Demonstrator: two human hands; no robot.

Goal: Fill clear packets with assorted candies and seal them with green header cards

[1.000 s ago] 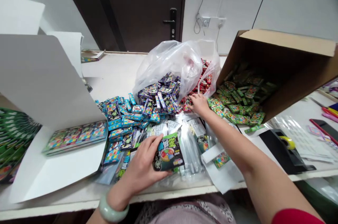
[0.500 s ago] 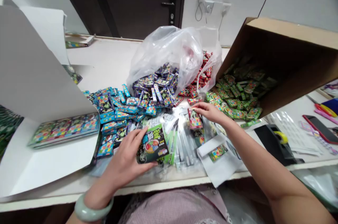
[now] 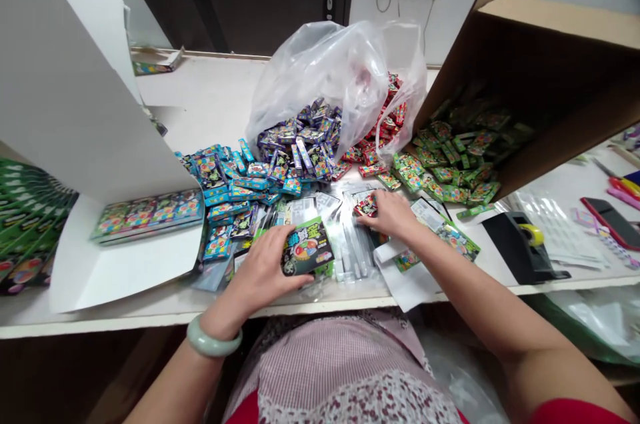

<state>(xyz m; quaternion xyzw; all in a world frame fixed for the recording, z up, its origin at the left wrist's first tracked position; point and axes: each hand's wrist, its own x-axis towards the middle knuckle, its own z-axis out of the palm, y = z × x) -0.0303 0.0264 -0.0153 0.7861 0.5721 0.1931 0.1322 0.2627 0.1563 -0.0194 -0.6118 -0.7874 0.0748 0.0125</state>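
My left hand (image 3: 265, 267), with a pale green bangle on its wrist, is closed on a flat black and green printed packet (image 3: 307, 248) above the front of the table. To its right, my right hand (image 3: 394, 212) pinches a small red box (image 3: 365, 205) between thumb and fingers. Beneath and between the hands lie clear plastic sleeves (image 3: 353, 257). Small blue boxes (image 3: 245, 185) are heaped beyond my left hand, with purple boxes (image 3: 310, 137) behind them. Red boxes (image 3: 395, 111) and green boxes (image 3: 445, 171) lie beyond my right hand.
A clear plastic bag (image 3: 320, 64) stands behind the heaps. At right, a cardboard box (image 3: 540, 64) lies on its side. A tape dispenser (image 3: 517, 244) and a phone (image 3: 613, 221) are farther right. An open white carton (image 3: 100, 137) occupies the left.
My right hand has lowered the red box toward the plastic sleeves and tilted it. My left hand still holds the packet. The whole view has shifted with my head.
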